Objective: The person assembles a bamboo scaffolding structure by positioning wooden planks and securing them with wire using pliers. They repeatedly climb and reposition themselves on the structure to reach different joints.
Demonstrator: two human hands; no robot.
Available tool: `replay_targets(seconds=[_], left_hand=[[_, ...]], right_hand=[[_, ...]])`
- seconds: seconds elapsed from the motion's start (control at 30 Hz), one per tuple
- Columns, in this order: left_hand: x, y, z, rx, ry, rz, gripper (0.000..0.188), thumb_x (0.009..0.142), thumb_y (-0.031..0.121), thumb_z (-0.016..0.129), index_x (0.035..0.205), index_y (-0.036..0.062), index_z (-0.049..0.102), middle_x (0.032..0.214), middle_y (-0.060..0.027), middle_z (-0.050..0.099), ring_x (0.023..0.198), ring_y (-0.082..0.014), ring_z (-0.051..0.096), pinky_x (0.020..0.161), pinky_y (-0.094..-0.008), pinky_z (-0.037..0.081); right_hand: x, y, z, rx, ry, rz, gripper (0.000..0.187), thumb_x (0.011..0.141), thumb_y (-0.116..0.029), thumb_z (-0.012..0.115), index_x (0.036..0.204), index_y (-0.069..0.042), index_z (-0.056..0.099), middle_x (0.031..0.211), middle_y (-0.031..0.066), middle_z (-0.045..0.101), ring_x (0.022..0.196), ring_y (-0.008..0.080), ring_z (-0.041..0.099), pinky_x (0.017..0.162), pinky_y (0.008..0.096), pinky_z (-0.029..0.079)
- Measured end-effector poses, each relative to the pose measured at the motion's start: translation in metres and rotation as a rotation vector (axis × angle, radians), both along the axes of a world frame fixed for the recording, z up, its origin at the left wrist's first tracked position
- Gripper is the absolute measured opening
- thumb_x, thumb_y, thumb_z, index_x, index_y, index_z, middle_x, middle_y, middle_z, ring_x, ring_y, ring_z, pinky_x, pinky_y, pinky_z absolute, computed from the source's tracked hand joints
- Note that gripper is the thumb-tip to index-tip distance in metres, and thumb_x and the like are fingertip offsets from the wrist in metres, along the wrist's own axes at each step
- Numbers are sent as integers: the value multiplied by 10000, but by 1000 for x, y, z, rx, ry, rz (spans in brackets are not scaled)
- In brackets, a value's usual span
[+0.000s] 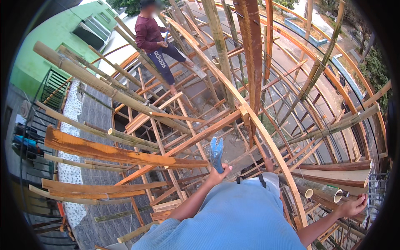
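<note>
My left hand is out in front of my blue shirt, its fingers closed around the lower end of a blue long-shaped thing with a notched, fork-like top; its exact kind is unclear. Off to the right, my right hand has its fingers curled and pressed together, beside thin wires or cords. Whatever those fingers hold is too small to make out. Close by this hand lie cut bamboo poles with their hollow ends showing, one near a dark metal piece.
A long curved wooden beam sweeps past my right side. Crossing timbers and bamboo poles form an open frame with gaps below. Another person sits on it at the upper left, holding something blue. A green building stands beyond.
</note>
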State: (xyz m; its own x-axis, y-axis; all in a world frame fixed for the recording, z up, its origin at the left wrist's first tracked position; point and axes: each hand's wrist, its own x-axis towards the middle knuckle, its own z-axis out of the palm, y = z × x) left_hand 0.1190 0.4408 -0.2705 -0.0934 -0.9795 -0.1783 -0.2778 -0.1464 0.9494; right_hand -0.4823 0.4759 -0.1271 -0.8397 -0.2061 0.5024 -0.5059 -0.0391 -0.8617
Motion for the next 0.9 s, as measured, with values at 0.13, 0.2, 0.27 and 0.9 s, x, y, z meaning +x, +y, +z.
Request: replay_targets(seconds=[0.13,0.2,0.27,0.9], left_hand=[[-18,-19,11,82,144,-92,426,997,330,703,723,47,539,613,32,480,605,-84,452,566,-318,387],[-39,-33,26,116,214,-232,404,1004,326,687,747,50,540,619,29,470,613,-93,466,578,-316,382],[-63,-47,45,42,176,-340,380,924,324,774,782,8,618,642,-6,590,627,-118,548,611,-333,474],[70,-12,-67,203,-747,-57,440,1017,409,607,1318,90,651,1177,-222,731,1122,-388,694,942,-511,542]], right_hand=[[151,-71,38,218,-36,1216,481,1051,-405,621,1248,33,598,1238,131,580,1132,243,608,1023,442,505],[239,-83,36,441,22,1588,1059,725,-648,873,1461,19,507,1365,179,578,1284,294,589,1074,461,476],[302,-94,38,292,-10,1908,912,745,-529,916,1382,-2,529,1318,183,593,1256,305,607,1086,497,472],[224,-121,213,-574,-342,1897,430,1067,-258,553,668,-183,411,532,-77,391,419,35,334,451,186,353]])
